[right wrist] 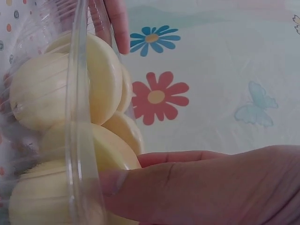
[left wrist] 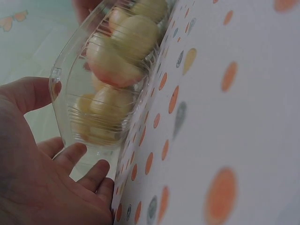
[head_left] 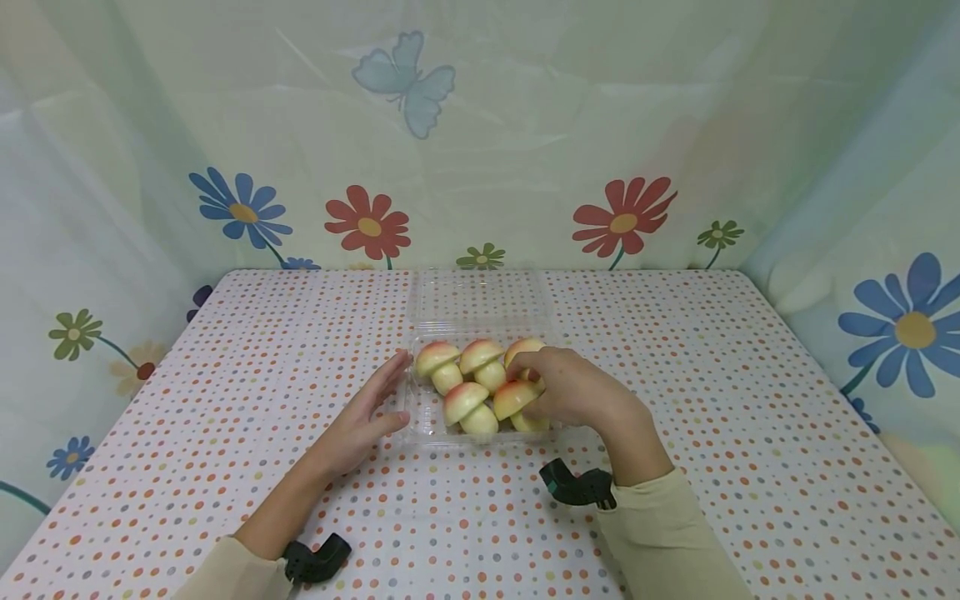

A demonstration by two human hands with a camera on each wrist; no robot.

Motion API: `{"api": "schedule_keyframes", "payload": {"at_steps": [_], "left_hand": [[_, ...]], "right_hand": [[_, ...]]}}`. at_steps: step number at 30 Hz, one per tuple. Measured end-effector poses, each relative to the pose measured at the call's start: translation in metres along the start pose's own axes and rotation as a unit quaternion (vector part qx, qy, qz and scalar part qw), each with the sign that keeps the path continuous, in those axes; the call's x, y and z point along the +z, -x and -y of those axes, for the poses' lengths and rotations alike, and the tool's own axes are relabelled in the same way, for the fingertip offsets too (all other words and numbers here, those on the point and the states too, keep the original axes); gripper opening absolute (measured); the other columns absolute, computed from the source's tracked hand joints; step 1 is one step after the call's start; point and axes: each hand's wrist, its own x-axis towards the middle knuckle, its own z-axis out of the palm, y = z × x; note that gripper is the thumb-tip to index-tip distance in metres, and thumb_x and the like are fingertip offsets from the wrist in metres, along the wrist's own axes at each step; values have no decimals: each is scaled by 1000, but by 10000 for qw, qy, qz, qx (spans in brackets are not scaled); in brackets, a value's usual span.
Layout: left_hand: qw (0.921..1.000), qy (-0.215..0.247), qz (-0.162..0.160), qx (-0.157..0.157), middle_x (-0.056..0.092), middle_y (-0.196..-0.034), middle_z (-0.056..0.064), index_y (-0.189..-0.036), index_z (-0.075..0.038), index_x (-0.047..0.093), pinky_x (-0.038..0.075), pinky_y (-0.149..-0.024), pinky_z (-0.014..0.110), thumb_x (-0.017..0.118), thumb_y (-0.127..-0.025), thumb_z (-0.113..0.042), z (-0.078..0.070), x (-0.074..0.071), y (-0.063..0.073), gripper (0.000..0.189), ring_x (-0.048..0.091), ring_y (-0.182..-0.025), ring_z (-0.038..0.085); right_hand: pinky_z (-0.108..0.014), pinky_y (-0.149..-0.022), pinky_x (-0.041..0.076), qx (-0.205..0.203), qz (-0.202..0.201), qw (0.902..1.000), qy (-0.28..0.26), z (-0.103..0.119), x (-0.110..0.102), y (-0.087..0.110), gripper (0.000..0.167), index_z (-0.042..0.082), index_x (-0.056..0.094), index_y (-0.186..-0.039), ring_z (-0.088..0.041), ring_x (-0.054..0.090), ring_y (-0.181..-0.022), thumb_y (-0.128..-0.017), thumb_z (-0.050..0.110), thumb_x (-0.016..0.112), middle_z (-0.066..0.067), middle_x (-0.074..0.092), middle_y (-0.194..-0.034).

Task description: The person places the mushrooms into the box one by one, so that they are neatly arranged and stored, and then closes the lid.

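Note:
Several mushrooms with pale yellow stems and red-tinged caps sit in a clear plastic clamshell box [head_left: 427, 425]. Three stand along the back, and in front of them are a left mushroom [head_left: 471, 407] and a right mushroom [head_left: 513, 398]. My right hand [head_left: 577, 387] reaches in from the right and grips that front right mushroom, with the thumb [right wrist: 117, 183] pressed to its side; the far fingers are partly hidden. At the box's left side, my left hand [head_left: 360, 425] has its fingers extended, with the thumb [left wrist: 42, 93] at the rim.
The box's clear lid [head_left: 480, 298] lies folded back behind it. A dotted cloth [head_left: 300, 333] covers the table, and a flowered curtain [head_left: 495, 125] surrounds its back and sides. Black wrist mounts [head_left: 318, 560] sit at both cuffs.

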Motion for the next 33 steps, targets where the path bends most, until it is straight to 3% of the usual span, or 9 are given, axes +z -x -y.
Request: {"api": "schedule_keyframes", "payload": {"at_steps": [8,16,22,28,33], "left_hand": [[10000,2,-4,-1,15,-174,14,-167,-11,12,12,-127,65,56,-99,-11,1,1,0,82,16,-159,41],[9999,-140,-51,56,17,-173,16,-167,-10,13,13,-127,65,56,-99,-11,1,0,0,81,17,-159,41],[9998,-173,-43,67,17,-173,17,-167,-11,13,13,-127,65,56,-99,-10,2,0,0,80,18,-159,41],[9998,-186,-34,100,17,-173,17,-167,-10,12,13,-128,63,56,-99,-12,2,0,0,81,18,-159,41],[9999,-160,-9,38,16,-174,15,-167,-12,12,13,-128,63,56,-100,-12,1,0,-1,81,17,-159,40]], "right_hand": [[-38,-79,53,253,50,9995,-168,0,-3,4,43,15,71,-119,-27,60,-101,-78,2,76,-13,68,-119],[-39,-78,56,152,12,9995,-263,-2,-12,7,44,11,67,-130,-27,66,-100,-87,15,77,-15,68,-119],[-38,-74,58,263,-363,9978,-495,-12,-23,12,44,10,64,-135,-32,69,-102,-93,22,73,-21,67,-124],[-54,-91,58,218,-1000,9930,-596,-31,-30,12,47,10,61,-140,-41,63,-122,-97,24,71,-21,64,-135],[-63,-101,51,405,-1274,9855,-1042,-55,-27,6,61,14,47,-154,-44,51,-137,-99,29,68,-22,53,-150]]}}
